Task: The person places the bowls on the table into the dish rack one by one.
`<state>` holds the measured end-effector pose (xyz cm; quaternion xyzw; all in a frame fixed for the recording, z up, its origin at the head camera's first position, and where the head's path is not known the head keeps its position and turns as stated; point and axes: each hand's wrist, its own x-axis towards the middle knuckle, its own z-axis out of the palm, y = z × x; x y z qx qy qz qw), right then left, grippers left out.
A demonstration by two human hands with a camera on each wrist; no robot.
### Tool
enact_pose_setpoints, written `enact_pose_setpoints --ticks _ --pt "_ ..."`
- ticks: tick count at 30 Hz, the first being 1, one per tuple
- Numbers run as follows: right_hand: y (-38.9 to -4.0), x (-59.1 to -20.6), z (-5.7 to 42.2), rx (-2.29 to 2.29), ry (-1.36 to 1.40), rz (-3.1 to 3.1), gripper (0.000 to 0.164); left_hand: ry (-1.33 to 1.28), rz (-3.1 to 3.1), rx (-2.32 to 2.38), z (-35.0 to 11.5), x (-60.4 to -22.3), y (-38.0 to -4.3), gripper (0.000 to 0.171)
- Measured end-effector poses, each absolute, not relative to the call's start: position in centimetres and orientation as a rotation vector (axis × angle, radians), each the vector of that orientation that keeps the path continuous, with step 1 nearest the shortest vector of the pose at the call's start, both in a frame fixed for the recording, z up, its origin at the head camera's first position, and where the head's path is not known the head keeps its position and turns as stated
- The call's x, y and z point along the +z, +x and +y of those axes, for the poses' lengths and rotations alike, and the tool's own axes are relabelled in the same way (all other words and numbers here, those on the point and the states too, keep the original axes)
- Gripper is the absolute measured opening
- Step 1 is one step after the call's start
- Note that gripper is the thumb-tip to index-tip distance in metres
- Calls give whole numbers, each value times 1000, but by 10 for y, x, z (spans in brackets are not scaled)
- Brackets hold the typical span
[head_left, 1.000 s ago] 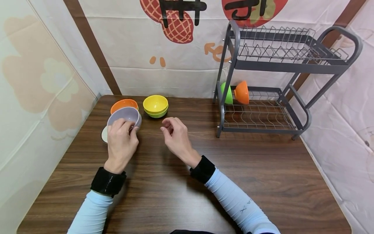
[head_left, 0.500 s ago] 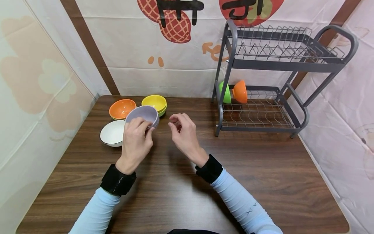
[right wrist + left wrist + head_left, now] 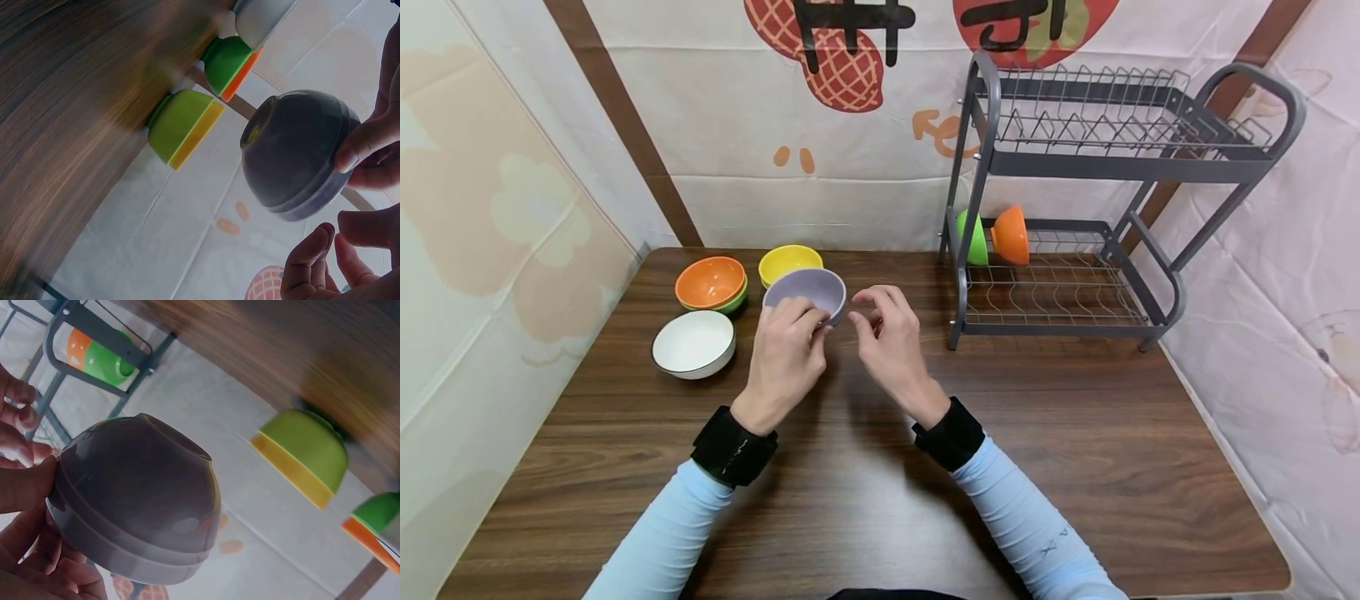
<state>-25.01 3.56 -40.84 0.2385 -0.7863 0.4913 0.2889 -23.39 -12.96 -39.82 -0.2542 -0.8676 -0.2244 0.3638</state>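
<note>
My left hand (image 3: 786, 354) pinches the rim of a greyish-purple bowl (image 3: 812, 287) and holds it raised over the table, tilted. In the left wrist view, the purple bowl (image 3: 137, 494) shows its rounded outside, with a band running below the rim. To its right hovers my right hand (image 3: 891, 346), fingers loosely bent, fingertips close to the rim and nothing between them. The right wrist view shows a small gap between the right fingers (image 3: 312, 256) and the bowl. Behind the purple bowl, partly hidden, sits a yellow bowl (image 3: 788, 260) stacked on a yellow-green one (image 3: 306, 444).
At the left, an orange bowl (image 3: 710, 282) rests in a green bowl (image 3: 733, 302), with a white bowl (image 3: 694, 343) in front. A two-tier grey dish rack (image 3: 1120, 167) stands back right, its lower shelf holding a green bowl (image 3: 976, 240) and an orange bowl (image 3: 1011, 236) on edge.
My left hand has carried the purple bowl rightwards, away from above the white bowl, uncovering the white and orange bowls. My right hand has shifted slightly right and stays beside the bowl.
</note>
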Motion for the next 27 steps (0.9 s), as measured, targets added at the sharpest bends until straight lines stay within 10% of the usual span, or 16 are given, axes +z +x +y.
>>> enact_pose_setpoints --ticks 27 --pt "-245 -416 91 898 790 -2272 19 -878 -2213 -370 -73 -395 -249 7"
